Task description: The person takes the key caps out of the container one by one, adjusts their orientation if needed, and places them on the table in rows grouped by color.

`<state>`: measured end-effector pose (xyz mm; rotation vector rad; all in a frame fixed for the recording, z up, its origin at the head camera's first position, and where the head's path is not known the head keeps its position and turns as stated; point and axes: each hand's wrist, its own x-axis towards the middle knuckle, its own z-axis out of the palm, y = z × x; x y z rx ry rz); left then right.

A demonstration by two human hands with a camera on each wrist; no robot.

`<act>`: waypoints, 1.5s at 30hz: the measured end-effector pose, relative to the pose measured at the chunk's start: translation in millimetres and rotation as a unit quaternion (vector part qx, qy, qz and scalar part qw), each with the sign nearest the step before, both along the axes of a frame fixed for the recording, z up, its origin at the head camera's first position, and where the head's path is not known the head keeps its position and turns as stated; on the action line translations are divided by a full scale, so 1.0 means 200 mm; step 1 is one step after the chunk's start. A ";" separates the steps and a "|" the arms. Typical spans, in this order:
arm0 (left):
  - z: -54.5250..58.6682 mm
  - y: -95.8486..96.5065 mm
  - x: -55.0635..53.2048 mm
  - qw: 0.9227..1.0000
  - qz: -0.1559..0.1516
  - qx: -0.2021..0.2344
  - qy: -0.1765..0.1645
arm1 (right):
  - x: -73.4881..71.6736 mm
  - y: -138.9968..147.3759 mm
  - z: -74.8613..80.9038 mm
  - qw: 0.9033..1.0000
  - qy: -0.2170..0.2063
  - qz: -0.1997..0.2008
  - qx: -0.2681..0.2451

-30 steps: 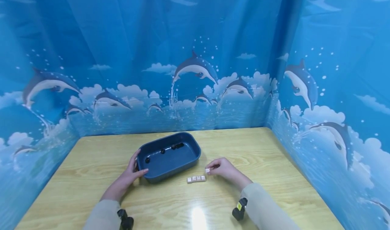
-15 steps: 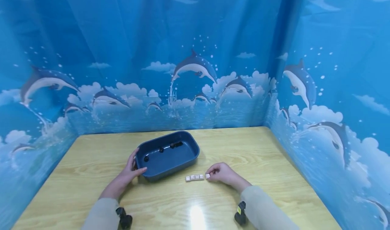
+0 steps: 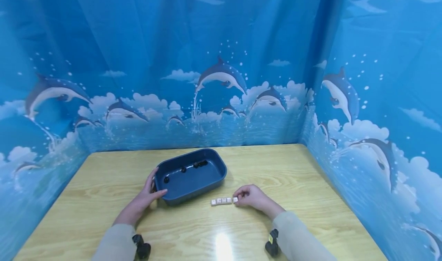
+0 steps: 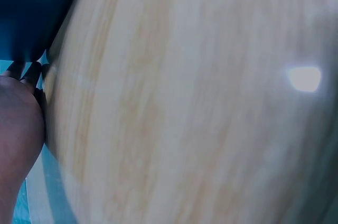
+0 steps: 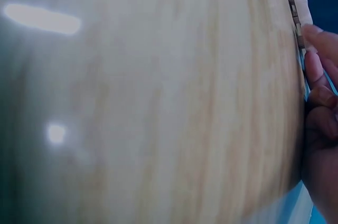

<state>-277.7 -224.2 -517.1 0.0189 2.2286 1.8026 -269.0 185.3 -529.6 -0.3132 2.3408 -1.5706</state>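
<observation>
In the head view my left hand (image 3: 146, 196) grips the left end of a dark blue plastic basin (image 3: 193, 195), thumb over the rim and fingers along the outer wall. My right hand (image 3: 254, 197), fingers curled, pinches a small white keycap (image 3: 235, 200) by its right side. That keycap stands at the right end of a short row of similar white keycaps (image 3: 221, 201), a narrow gap between. The right wrist view catches the row (image 5: 300, 2) at the fingertips; the left wrist view shows only part of the hand (image 4: 18, 113) below the basin (image 4: 31, 7).
Several small black pieces (image 3: 183, 169) lie spread inside the basin. The wood-grain table (image 3: 186, 230) carries everything and reflects a bright light near its front. A blue dolphin-print curtain (image 3: 155, 76) hangs along the back and sides.
My right hand has lowered its keycap toward the front, down to the row's right end, and then stayed there. The left hand keeps its hold on the basin.
</observation>
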 end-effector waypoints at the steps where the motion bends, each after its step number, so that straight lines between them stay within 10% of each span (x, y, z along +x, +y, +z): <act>1: 0.00 0.00 0.00 1.000 -0.001 -0.001 0.001 | 0.00 0.00 0.00 1.000 -0.001 0.001 -0.005; 25: 0.00 -0.01 0.01 1.000 -0.008 0.010 0.013 | 0.02 0.00 0.02 1.000 0.001 -0.012 0.011; 35: 0.00 0.00 0.01 1.000 -0.009 0.013 0.018 | 0.10 -0.03 0.19 1.000 0.009 0.005 -0.002; 45: -0.01 0.00 0.00 1.000 -0.008 0.013 0.018 | 0.01 0.01 0.02 1.000 0.008 -0.002 0.010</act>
